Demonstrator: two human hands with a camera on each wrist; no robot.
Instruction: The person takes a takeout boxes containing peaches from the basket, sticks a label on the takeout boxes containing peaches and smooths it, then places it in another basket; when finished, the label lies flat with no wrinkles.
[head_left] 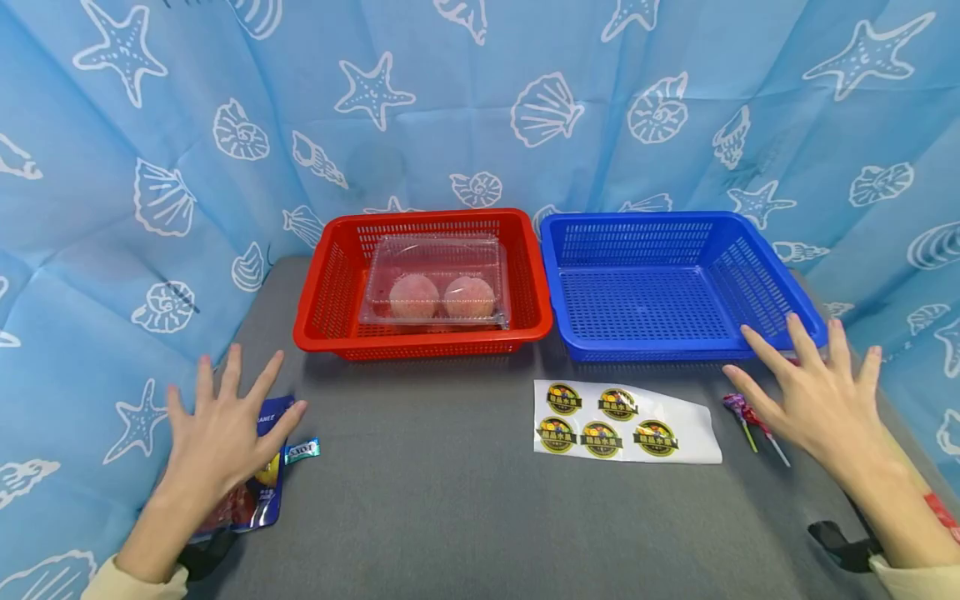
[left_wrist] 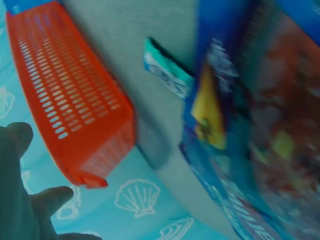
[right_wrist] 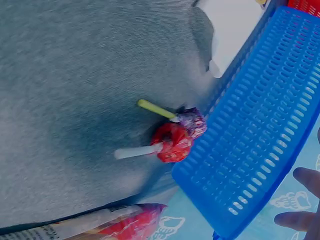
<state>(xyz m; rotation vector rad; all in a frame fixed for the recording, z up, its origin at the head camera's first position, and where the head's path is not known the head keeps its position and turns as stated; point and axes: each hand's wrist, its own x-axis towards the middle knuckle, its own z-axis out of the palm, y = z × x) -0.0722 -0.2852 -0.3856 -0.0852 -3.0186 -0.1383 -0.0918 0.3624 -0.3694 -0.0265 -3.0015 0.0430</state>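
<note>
My left hand hovers with fingers spread over a blue snack packet at the table's left edge, holding nothing. A small teal candy lies just right of the packet; the left wrist view shows the same candy and packet. My right hand is spread open too, by the front right corner of the empty blue basket. Two lollipops lie just left of it, a red lollipop and a purple lollipop. It holds nothing.
A red basket at the back holds a clear clamshell box with two peaches. A white sheet of round stickers lies in front of the blue basket. Another wrapped packet lies near the lollipops. Blue seashell cloth surrounds the grey table.
</note>
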